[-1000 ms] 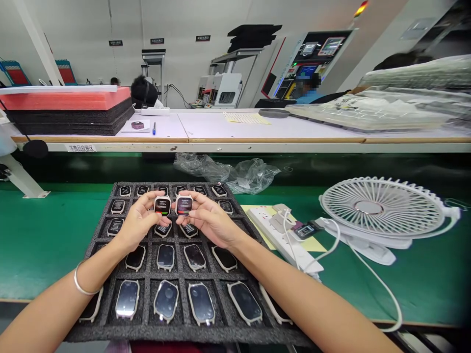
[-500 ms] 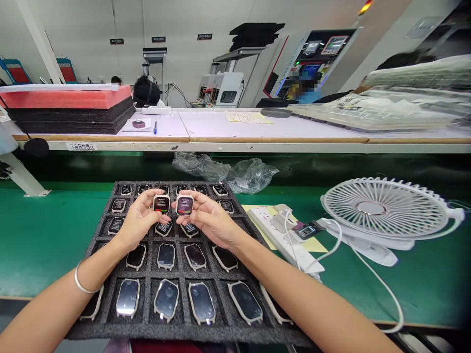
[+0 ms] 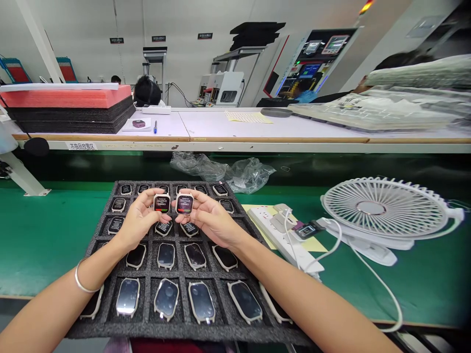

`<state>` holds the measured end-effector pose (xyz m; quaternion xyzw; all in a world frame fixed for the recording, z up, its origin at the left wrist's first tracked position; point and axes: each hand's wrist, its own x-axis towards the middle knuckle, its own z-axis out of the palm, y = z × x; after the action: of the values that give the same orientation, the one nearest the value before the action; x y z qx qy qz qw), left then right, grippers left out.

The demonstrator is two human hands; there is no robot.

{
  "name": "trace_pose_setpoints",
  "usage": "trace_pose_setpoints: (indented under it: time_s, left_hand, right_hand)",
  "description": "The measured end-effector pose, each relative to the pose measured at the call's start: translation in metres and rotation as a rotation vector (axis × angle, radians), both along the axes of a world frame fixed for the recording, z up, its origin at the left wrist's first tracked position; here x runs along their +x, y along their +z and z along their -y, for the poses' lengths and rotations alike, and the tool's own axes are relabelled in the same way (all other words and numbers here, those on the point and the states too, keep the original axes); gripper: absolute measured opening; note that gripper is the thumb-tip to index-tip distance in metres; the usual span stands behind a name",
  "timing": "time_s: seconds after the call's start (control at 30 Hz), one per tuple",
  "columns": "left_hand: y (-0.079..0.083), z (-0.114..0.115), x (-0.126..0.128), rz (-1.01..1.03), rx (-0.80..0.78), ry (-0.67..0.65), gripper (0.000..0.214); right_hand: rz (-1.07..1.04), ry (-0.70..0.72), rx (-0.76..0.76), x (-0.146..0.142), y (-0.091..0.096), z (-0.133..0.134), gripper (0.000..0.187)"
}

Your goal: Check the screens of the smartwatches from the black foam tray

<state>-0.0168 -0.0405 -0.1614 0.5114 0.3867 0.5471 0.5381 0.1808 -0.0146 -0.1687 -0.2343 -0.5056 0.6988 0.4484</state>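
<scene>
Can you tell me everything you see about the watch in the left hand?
The watch has a pale, rounded frame around a dark, lit screen; I can't tell if it's plastic or metal. The screen shows small pale writing, too tiny to read, with red and green strips near the bottom. No strap shows. It is tipped up to face the camera, above the black tray. The left hand holds it, thumb near the bottom edge, fingers around the top.

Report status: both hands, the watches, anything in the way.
Left hand holding one lit watch. Right hand holding another lit watch beside it. Both above black foam tray. Forearms partly hide the tray.
</scene>
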Motion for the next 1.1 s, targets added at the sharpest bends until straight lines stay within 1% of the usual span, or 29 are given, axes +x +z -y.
trace_pose_setpoints:
  time_s: [0.27,0.57,0.93,1.1]
  left_hand:
    - [0.0000,-0.0013,0.0003,0.013,0.007,0.003,0.052]
    - [0.0000,-0.0020,0.0029,0.014,0.007,-0.016,0.053]
    - [-0.0008,-0.0037,0.0046,0.023,0.029,-0.005,0.052]
    - [-0.0009,-0.0040,0.0057,0.033,0.036,0.009,0.052]
  right_hand:
    - [-0.023,-0.004,0.023,-0.0004,0.0000,-0.0017,0.048]
    - [-0.037,0.001,0.044,-0.0009,-0.0015,-0.0018,0.046]
    - [-0.037,0.000,0.066,-0.0031,-0.0014,-0.0025,0.046]
    - [-0.052,0.026,0.075,-0.0023,-0.0009,-0.0015,0.050]
